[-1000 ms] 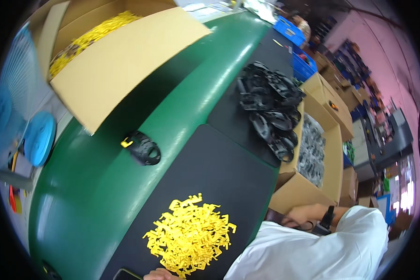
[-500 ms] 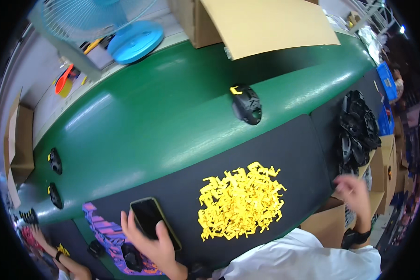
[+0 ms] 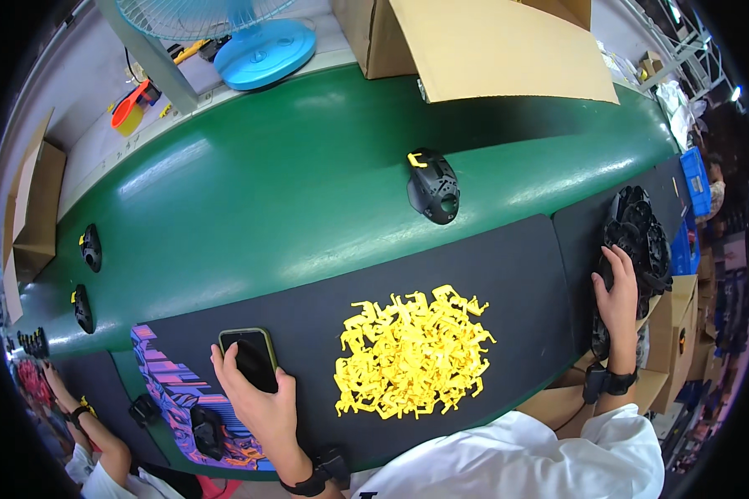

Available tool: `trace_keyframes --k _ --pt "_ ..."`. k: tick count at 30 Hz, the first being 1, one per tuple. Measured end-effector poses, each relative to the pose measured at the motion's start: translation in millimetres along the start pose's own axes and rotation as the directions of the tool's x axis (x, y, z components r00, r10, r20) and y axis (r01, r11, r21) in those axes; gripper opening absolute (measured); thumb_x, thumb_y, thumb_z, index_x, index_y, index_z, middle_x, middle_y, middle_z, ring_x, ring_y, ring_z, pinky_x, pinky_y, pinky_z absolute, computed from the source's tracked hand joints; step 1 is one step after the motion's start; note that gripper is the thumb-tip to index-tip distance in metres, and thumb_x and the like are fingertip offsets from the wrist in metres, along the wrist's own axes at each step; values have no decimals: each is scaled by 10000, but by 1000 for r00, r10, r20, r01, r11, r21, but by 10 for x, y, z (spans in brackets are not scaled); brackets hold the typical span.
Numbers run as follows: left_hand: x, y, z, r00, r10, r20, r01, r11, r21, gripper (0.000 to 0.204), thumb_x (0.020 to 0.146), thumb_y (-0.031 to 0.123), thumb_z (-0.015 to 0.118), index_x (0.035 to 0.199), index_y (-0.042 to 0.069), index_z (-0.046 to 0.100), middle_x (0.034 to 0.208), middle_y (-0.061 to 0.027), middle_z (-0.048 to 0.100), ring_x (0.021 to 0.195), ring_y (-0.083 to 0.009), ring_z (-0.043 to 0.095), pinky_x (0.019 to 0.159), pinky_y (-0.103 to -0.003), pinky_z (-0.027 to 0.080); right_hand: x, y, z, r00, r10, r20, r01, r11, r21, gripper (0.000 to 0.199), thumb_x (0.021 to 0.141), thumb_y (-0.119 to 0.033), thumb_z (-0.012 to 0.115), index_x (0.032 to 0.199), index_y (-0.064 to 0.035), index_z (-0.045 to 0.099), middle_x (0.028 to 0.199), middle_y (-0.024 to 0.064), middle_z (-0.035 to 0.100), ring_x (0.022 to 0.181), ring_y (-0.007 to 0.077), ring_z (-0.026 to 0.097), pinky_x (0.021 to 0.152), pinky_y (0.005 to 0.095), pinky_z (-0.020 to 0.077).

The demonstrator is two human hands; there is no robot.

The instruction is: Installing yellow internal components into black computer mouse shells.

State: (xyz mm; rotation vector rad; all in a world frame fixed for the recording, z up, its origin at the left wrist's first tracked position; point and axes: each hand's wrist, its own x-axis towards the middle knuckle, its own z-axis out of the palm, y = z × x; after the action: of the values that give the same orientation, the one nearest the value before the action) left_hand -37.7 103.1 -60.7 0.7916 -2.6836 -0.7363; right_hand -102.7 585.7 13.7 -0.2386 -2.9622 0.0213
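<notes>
— Head view first: what has the left hand [image 3: 258, 397] got?

— A phone [image 3: 251, 358] with a dark screen, lying on the black mat [image 3: 508, 274] at the near edge of the green table [image 3: 266, 191]. The fingers are curled round its lower end, thumb over the screen.

— And the right hand [image 3: 617, 301]?

— Far out to the right, fingers spread flat and loose on a pile of black plastic parts [image 3: 637, 237]; it grips nothing that I can make out.

— What lies between the hands?

— A heap of small yellow clips [image 3: 412, 351] on the mat, touched by neither hand.

— Anything farther off?

— One black part with a yellow clip [image 3: 433, 185] sits alone on the green surface beyond the heap. A blue fan base [image 3: 262, 50] and an open cardboard box [image 3: 483, 41] stand at the far edge. Another person's hand [image 3: 58, 387] works at the far left.
</notes>
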Motion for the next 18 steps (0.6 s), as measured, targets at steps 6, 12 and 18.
trace_keyframes --k 6,12,18 --pt "-44 -22 -76 1000 2 -7 -2 1000 -1 684 648 28 676 1302 53 477 1461 -228 390 1366 -408 359 1098 -437 337 -61 -20 35 998 -54 -18 54 998 -12 525 746 109 515 1245 -43 575 1336 167 529 1233 350 507 1052 408 397" --pt "-58 76 -77 996 78 -32 -80 995 -65 730 711 140 711 1370 11 426 1474 -263 342 1383 -450 302 1136 -499 242 -422 216 -316 972 -52 -230 71 995 74 508 748 158 394 1183 1 604 1288 181 575 1255 326 517 1068 384 377" --pt "-373 708 -146 802 565 194 -216 578 -787 674 789 269 716 1339 -33 471 1327 -216 542 1194 -333 563 1045 -429 410 -589 -539 -223 879 -166 -447 406 752 520 247 826 98 480 977 -20 635 1209 190 602 1193 398 548 1040 491 406"
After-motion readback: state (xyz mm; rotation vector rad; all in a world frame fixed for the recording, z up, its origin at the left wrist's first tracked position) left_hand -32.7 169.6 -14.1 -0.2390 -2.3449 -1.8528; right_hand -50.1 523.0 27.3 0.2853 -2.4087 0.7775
